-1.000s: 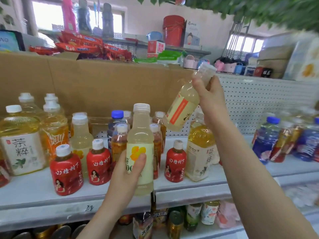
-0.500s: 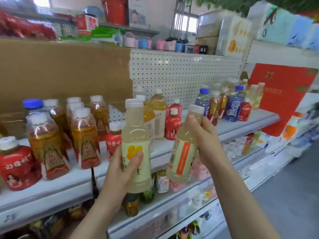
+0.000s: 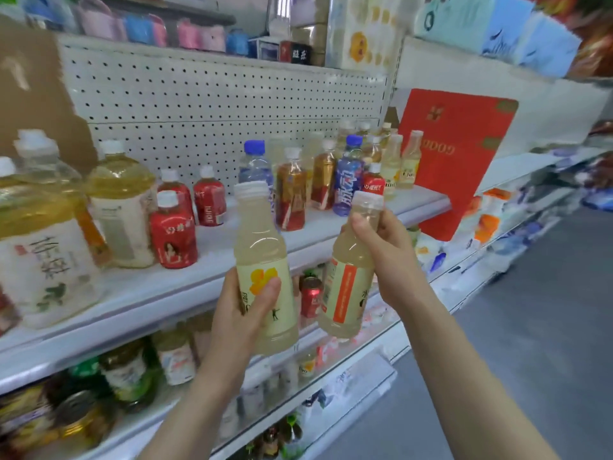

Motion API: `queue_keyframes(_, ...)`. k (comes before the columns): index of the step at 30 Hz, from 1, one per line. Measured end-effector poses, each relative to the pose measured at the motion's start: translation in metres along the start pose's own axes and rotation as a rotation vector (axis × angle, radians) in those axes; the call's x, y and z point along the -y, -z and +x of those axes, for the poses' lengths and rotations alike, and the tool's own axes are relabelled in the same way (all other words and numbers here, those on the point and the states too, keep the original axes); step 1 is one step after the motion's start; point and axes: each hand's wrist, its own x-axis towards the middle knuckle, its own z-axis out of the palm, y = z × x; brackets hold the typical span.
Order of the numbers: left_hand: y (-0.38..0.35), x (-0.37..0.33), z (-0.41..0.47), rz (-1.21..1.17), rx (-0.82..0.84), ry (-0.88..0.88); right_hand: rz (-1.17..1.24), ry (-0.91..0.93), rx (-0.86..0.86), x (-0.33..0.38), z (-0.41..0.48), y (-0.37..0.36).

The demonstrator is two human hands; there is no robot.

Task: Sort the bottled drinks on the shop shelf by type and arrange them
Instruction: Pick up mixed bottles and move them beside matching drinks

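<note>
Two bottles are held near the shelf (image 3: 232, 242) front: left hand (image 3: 240, 315) wraps the flower-label bottle (image 3: 262, 257) mid-body; right hand (image 3: 386, 257) grips the orange-stripe bottle (image 3: 346, 287) at its shoulder. Full, smooth plastic: judged weighty, slippery; mid-body hold advised.

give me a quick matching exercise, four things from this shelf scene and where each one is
1 flower-label bottle
2 orange-stripe bottle
3 small red bottle
4 red panel

A standing on the shelf
B held in the right hand
C at the shelf's far end
D held in the left hand

Pairs: 1-D, 2-B, 3-A, 4-C
</note>
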Motion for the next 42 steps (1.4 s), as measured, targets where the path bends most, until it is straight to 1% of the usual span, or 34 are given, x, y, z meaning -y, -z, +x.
queue_keyframes(2, -0.024, 0.006, 0.016, 0.002, 0.011, 0.01, 0.013, 0.02, -0.002, -0.005, 0.018, 0.021)
queue_keyframes(10, -0.089, 0.032, 0.086, 0.044, 0.003, -0.069, -0.003, 0.111, -0.033, -0.021, 0.1, 0.072)
queue_keyframes(16, -0.132, 0.045, 0.157, 0.141, -0.021, -0.158, -0.063, 0.167, -0.003, -0.024, 0.168, 0.093)
queue_keyframes(20, -0.157, 0.051, 0.213, 0.269, -0.063, -0.233, -0.072, 0.22, 0.007, -0.027, 0.211, 0.106)
queue_keyframes(26, -0.176, 0.076, 0.276, 0.398, -0.146, -0.204, -0.049, 0.227, -0.004, -0.044, 0.263, 0.12)
queue_keyframes(30, -0.186, 0.094, 0.293, 0.483, -0.226, -0.141, -0.006, 0.229, 0.056, -0.055, 0.294, 0.127)
queue_keyframes(34, -0.194, 0.106, 0.305, 0.576, -0.265, -0.138, 0.043, 0.195, 0.117, -0.062, 0.325, 0.138)
queue_keyframes(36, -0.201, 0.108, 0.305, 0.648, -0.34, -0.146, 0.056, 0.17, 0.165, -0.066, 0.339, 0.146)
queue_keyframes(38, -0.215, 0.106, 0.298, 0.745, -0.497, -0.248, 0.071, 0.157, 0.207, -0.068, 0.351, 0.155)
queue_keyframes(40, -0.235, 0.099, 0.291, 0.857, -0.623, -0.457, 0.09, 0.16, 0.245, -0.071, 0.36, 0.164)
queue_keyframes(41, -0.247, 0.095, 0.291, 0.926, -0.628, -0.563, 0.098, 0.159, 0.265, -0.073, 0.364, 0.168)
queue_keyframes(42, -0.259, 0.09, 0.293, 0.998, -0.596, -0.636, 0.105, 0.155, 0.287, -0.074, 0.368, 0.172)
